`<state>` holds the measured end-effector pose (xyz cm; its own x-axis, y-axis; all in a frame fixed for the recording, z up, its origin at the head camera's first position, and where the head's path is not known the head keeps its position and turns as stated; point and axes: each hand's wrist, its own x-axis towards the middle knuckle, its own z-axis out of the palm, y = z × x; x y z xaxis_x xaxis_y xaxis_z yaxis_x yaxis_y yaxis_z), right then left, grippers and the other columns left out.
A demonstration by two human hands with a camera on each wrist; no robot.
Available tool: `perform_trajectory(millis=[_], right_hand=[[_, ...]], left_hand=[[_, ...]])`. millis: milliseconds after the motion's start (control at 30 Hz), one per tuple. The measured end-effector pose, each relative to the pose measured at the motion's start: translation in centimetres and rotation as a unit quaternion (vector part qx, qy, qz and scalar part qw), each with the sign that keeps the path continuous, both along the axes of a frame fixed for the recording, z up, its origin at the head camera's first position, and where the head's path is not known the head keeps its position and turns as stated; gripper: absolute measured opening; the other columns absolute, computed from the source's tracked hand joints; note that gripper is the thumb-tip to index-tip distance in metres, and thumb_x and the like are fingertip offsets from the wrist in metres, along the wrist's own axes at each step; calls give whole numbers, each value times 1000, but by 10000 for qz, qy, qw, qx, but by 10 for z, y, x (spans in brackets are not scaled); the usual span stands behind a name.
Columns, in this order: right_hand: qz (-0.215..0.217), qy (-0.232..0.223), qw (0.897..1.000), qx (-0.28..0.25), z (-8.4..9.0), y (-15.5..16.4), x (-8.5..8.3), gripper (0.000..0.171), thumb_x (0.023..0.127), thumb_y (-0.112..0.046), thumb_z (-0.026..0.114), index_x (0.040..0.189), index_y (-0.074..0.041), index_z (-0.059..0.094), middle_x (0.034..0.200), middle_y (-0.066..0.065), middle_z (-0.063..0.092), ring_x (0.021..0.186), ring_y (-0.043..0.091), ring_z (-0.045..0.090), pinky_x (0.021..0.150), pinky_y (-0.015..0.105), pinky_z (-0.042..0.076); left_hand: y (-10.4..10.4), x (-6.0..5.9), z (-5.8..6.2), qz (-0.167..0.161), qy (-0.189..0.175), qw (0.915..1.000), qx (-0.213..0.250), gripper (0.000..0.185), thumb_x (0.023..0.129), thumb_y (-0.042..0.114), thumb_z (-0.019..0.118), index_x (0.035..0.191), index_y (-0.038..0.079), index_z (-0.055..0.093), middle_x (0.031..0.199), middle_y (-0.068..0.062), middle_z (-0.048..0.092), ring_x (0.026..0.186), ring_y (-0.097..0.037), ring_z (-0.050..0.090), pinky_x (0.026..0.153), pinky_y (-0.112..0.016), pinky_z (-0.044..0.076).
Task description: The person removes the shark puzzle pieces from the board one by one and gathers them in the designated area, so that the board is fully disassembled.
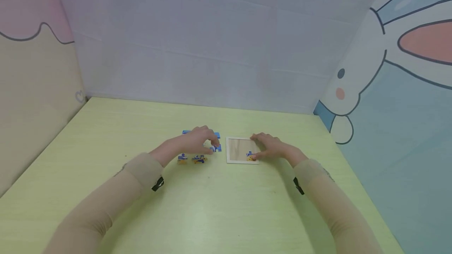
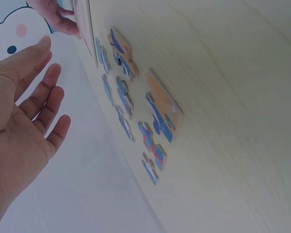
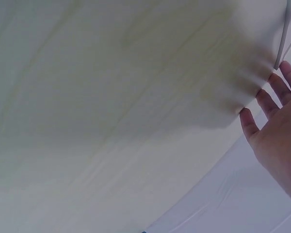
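Observation:
My left hand [image 1: 199, 139] hovers over a group of jigsaw pieces [image 1: 199, 159], fingers loosely bent with nothing between them. Apart from the table, the same hand [image 2: 24, 107] shows its relaxed fingers in the left wrist view, near several blue and orange pieces [image 2: 165, 109]. To the right lies a square wooden puzzle tray [image 1: 237, 150] with a pale rim. One blue and yellow piece [image 1: 250, 156] sits in its lower right corner. My right hand [image 1: 272, 146] spreads over the tray's right side, thumb by that piece. Its fingertips [image 3: 249, 124] rest at the table beside the tray edge [image 3: 283, 36].
The pieces and tray lie on a pale yellow-green table [image 1: 212, 207]. A white sheet [image 1: 212, 42] hangs behind its far edge. Walls with cartoon drawings [image 1: 399, 128] border the right and left sides.

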<state>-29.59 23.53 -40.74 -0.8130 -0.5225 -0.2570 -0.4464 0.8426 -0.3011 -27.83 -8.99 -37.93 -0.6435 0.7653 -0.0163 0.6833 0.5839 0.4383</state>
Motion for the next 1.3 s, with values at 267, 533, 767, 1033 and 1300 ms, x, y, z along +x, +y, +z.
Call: perform_trajectory(millis=[267,533,767,1033,1300], right_hand=[[167,-126,9997,117,-1,6,-4,92,77,-55,70,147,-12,31,151,17,29,137,40,28,104,64,22],[257,-207,9993,156,-5,12,-8,97,72,-59,71,148,-15,29,153,14,27,138,38,27,103,66,22],[295,-230,9993,69,-3,15,-7,100,71,-59,73,148,-15,28,154,13,25,138,37,25,102,66,23],[287,-180,9994,74,-4,16,-5,102,69,-58,75,148,-15,28,154,12,24,139,37,24,102,66,22],[345,-106,9993,115,-7,14,-6,102,69,-58,75,148,-15,28,155,11,23,140,36,22,103,66,22]], left_hand=[[22,-6,1,103,251,9996,-74,33,85,23,71,116,14,65,112,-3,63,106,-19,47,92,-45,34],[48,-9,-5,324,342,9989,-77,38,85,24,71,121,17,62,112,-2,62,107,-21,46,91,-45,34],[69,-12,-10,250,325,9992,13,37,85,22,71,120,17,63,113,-4,62,111,-25,46,91,-49,35],[89,-19,-21,283,-92,9995,51,39,85,25,69,123,21,61,119,-1,59,115,-22,45,96,-48,33],[107,-23,-30,334,-450,9984,-115,40,84,26,71,123,25,61,118,3,58,114,-19,44,98,-45,32]])
